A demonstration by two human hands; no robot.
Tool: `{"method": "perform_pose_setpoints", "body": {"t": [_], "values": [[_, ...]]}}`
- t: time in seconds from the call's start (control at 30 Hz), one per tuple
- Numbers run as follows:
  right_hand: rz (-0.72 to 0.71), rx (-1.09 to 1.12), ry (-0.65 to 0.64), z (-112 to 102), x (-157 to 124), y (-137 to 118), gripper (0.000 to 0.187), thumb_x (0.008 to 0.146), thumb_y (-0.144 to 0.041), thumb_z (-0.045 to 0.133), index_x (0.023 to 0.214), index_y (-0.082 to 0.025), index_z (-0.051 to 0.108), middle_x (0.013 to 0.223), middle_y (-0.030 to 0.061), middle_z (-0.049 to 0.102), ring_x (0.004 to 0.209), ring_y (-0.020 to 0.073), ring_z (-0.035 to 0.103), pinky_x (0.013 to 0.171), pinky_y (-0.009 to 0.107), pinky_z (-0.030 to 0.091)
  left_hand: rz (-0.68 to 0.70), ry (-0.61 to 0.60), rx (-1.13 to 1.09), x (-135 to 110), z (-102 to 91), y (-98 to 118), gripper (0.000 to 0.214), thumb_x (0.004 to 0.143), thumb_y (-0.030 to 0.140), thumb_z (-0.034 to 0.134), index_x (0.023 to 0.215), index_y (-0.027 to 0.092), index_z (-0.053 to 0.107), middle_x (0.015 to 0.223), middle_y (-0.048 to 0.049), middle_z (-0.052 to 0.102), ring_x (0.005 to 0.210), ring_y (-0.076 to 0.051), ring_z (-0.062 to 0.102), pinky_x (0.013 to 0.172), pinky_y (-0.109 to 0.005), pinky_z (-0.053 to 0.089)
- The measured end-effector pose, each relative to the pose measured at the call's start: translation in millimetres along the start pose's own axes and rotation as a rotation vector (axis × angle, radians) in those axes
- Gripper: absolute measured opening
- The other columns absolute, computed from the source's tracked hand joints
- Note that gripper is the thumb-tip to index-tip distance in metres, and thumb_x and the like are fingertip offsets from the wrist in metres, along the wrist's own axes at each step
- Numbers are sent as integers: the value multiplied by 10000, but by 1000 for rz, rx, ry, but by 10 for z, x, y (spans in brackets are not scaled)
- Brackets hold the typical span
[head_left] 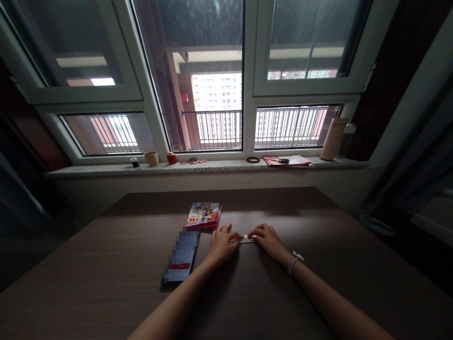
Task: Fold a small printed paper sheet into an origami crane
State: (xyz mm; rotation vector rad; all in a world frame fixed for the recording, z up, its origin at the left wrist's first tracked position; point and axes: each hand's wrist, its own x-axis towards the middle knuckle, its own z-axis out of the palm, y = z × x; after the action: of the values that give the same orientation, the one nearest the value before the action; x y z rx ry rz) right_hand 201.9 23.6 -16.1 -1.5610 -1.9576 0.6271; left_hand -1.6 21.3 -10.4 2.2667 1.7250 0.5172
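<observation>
Between my two hands, low over the table, is a small narrow strip of folded paper point(247, 240), white with red parts. My left hand point(222, 243) is closed on its left end, thumb and fingers pinched. At the other end my right hand point(269, 241) pinches the strip in the same way, a bracelet round its wrist. A stack of colourful printed leaflets point(203, 215) lies just beyond my left hand. To the left of that hand rests a dark phone point(182, 257), partly blurred out. My fingertips hide both ends of the strip.
The brown table point(106, 264) reaches toward a stone windowsill point(219, 166). On the sill are a tan bottle point(333, 139), red-and-white papers point(297, 161) with scissors point(283, 161), a dark ring point(253, 160), a tan cup point(152, 159) and a small red jar point(171, 158).
</observation>
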Motion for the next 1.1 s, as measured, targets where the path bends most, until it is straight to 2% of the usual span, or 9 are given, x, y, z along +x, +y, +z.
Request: {"method": "perform_pose_setpoints", "body": {"t": [0.3, 0.47, 0.67, 0.93, 1.1], "values": [[12, -64, 86, 47, -43, -88, 173, 772, -428, 649, 881, -315, 722, 999, 21, 578, 1024, 206, 495, 922, 320, 338, -34, 83, 14, 2, 6, 142, 198, 795, 471, 627, 887, 333, 734, 1362, 1, 524, 1267, -273, 381, 1047, -436, 274], [9, -95, 148, 68, -70, -144, 168, 744, -442, 688, 852, -315, 712, 971, 12, 575, 992, 196, 498, 914, 315, 336, -43, 76, 9, -6, -21, 164, 217, 784, 503, 641, 896, 342, 732, 1370, 7, 519, 1267, -277, 377, 1043, -443, 273], [48, -73, 133, 69, -54, -157, 154, 722, -411, 708, 842, -314, 712, 973, 14, 565, 1010, 201, 491, 915, 303, 336, -67, 78, 8, 19, -41, 197, 204, 749, 491, 673, 878, 346, 733, 1344, -9, 538, 1251, -284, 407, 1030, -453, 293], [59, -44, 74, 54, -28, -131, 165, 736, -276, 673, 888, -328, 712, 1036, 15, 566, 1061, 214, 476, 952, 320, 318, -67, -20, 26, 65, -120, 184, 186, 750, 446, 666, 905, 363, 727, 1343, -6, 540, 1261, -294, 406, 1024, -506, 288], [72, -35, 49, 60, 9, -78, 201, 741, -235, 640, 899, -330, 722, 1051, 17, 571, 1068, 215, 474, 954, 318, 327, -27, -77, 12, 61, -183, 122, 212, 780, 428, 634, 966, 382, 724, 1378, 0, 516, 1277, -285, 398, 1034, -483, 292]]}}
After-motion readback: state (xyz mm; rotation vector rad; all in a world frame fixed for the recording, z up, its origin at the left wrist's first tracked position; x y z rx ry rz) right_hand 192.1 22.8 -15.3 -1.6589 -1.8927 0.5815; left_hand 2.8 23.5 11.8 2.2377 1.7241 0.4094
